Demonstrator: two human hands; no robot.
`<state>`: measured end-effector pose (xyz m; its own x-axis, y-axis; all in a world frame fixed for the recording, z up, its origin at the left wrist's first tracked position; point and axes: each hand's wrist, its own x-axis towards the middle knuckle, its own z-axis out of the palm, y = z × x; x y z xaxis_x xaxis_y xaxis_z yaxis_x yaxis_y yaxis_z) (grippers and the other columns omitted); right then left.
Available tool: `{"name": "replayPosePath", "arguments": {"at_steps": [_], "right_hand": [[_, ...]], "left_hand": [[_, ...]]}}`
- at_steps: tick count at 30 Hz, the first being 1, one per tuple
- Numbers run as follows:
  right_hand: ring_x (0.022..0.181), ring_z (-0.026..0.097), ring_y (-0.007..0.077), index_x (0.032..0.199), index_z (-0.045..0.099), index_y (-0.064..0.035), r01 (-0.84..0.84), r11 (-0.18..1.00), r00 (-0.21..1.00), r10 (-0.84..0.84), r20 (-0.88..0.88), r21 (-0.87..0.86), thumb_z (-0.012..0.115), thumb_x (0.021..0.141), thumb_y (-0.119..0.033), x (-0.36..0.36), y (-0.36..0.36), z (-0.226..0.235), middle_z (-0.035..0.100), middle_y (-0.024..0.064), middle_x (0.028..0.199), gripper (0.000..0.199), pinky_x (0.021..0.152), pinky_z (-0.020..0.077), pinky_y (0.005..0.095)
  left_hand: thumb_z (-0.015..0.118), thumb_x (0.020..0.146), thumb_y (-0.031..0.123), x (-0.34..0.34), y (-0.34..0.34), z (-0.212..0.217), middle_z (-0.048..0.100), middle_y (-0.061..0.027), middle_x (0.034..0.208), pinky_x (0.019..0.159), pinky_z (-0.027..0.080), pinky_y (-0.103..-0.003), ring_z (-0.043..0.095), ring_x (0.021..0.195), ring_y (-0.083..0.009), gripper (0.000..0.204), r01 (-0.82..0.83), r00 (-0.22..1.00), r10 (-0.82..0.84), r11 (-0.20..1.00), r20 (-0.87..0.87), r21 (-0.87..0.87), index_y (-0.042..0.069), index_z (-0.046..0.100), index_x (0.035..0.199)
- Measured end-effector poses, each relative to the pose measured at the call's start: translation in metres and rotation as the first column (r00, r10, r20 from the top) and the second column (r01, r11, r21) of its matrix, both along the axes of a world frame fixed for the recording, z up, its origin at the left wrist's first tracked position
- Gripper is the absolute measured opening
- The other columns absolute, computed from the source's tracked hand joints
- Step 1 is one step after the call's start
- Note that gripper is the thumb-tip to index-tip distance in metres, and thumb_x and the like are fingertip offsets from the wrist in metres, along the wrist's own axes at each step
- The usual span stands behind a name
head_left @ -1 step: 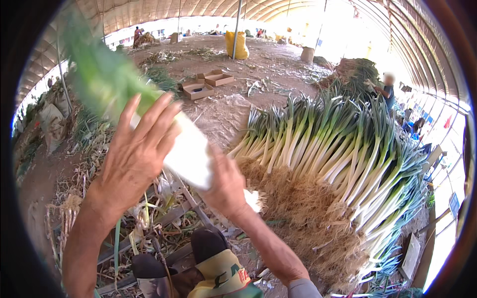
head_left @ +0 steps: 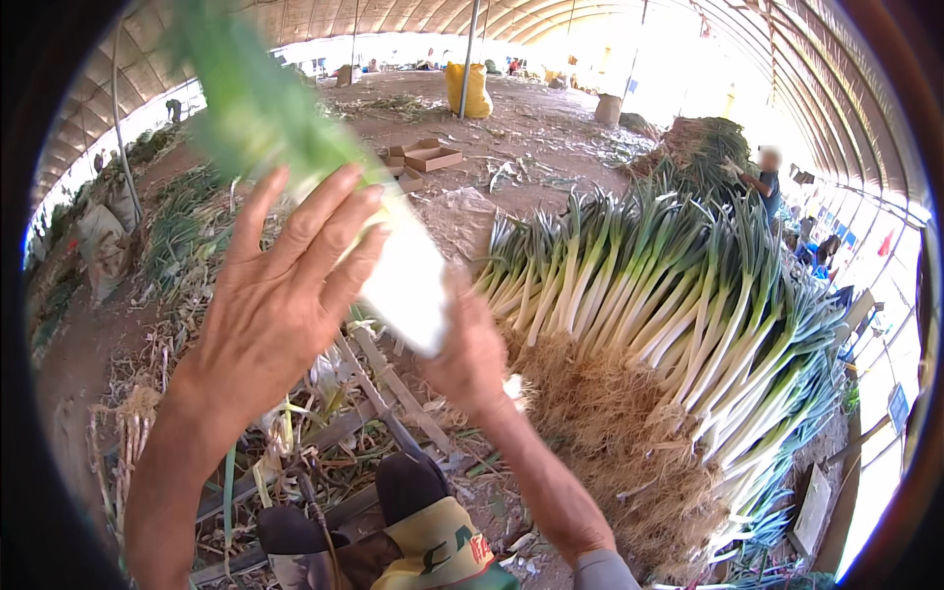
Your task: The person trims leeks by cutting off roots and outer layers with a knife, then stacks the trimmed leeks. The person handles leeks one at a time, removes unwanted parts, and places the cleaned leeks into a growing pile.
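Note:
A blurred bundle of long, leek-like green onions (head_left: 408, 280) slants across my view, green leaves up to the left and white stalks down to the right. My right hand (head_left: 467, 344) is closed round the lower white part. A pale root end (head_left: 516, 391) shows beyond that wrist. My left hand (head_left: 290, 265) lies against the bundle where green meets white, its fingers stretched and spread over it. To the right stands a big heap of green onions (head_left: 629, 285), leaves upward, brown roots (head_left: 610, 413) toward me.
Wooden slats (head_left: 393, 383) and loose onion trimmings (head_left: 295, 433) lie before my knees. Cardboard boxes (head_left: 433, 155) and a yellow sack (head_left: 469, 90) stand farther off, beside a pole. Another person (head_left: 765, 182) works behind the heap at the right.
Both hands and the bundle have shifted slightly to the right, and the bundle stands a little steeper. My hands keep their places on it. The heap has not moved.

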<state>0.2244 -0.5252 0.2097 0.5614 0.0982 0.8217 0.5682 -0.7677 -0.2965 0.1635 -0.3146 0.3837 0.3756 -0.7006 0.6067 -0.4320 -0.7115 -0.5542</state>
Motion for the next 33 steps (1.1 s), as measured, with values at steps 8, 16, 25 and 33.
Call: {"name": "replayPosePath", "arguments": {"at_steps": [8, 16, 25, 33], "right_hand": [[0.087, 0.069, 0.0331, 0.149, 0.023, 0.0055, 0.609, 0.711, 0.778, -0.448, -0.440, 0.353, 0.075, 0.084, -0.002, 0.067, -0.186, 0.056, 0.065, 0.0305, 0.112, 0.083, 0.061, 0.0648, 0.0418], [0.149, 0.022, 0.0500, 0.155, 0.033, -0.0115, 0.565, 0.621, 0.334, -0.774, -0.538, -0.543, 0.070, 0.089, -0.043, 0.076, -0.308, -0.102, 0.029, 0.0299, 0.158, 0.082, 0.121, 0.0181, 0.0652], [0.142, 0.036, 0.0464, 0.148, 0.045, -0.0062, 0.508, 0.568, 0.190, -0.807, -0.558, -0.648, 0.071, 0.091, -0.038, 0.090, -0.290, -0.073, 0.043, 0.0252, 0.151, 0.071, 0.117, 0.0289, 0.0614], [0.128, 0.053, 0.0432, 0.147, 0.046, -0.0002, 0.365, 0.657, 0.484, -0.739, -0.469, -0.660, 0.058, 0.093, -0.011, 0.116, -0.280, -0.122, 0.061, 0.0261, 0.132, 0.057, 0.111, 0.0421, 0.0570]], "left_hand": [[0.071, 0.070, -0.006, -0.023, 0.083, -0.079, 0.056, -0.0151, 0.123, 0.118, 0.027, -0.059, 0.051, 0.126, -0.0333, 0.053, -0.226, 0.907, 0.187, 0.972, -0.377, -0.063, 0.001, 0.059, 0.121], [0.069, 0.061, 0.005, -0.130, 0.229, -0.208, 0.058, -0.0157, 0.099, 0.096, 0.035, -0.049, 0.055, 0.100, -0.0347, 0.039, -0.659, 0.418, 0.409, 0.751, -0.811, 0.039, 0.001, 0.064, 0.100], [0.068, 0.060, 0.013, -0.211, 0.281, -0.279, 0.060, -0.0185, 0.100, 0.090, 0.037, -0.048, 0.055, 0.096, -0.0390, 0.041, -0.844, 0.075, 0.369, 0.519, -0.926, 0.138, 0.001, 0.066, 0.099], [0.069, 0.063, 0.013, -0.240, 0.295, -0.310, 0.062, -0.0230, 0.103, 0.088, 0.040, -0.050, 0.058, 0.099, -0.0429, 0.039, -0.905, -0.009, 0.306, 0.402, -0.952, 0.138, 0.002, 0.066, 0.101]]}}
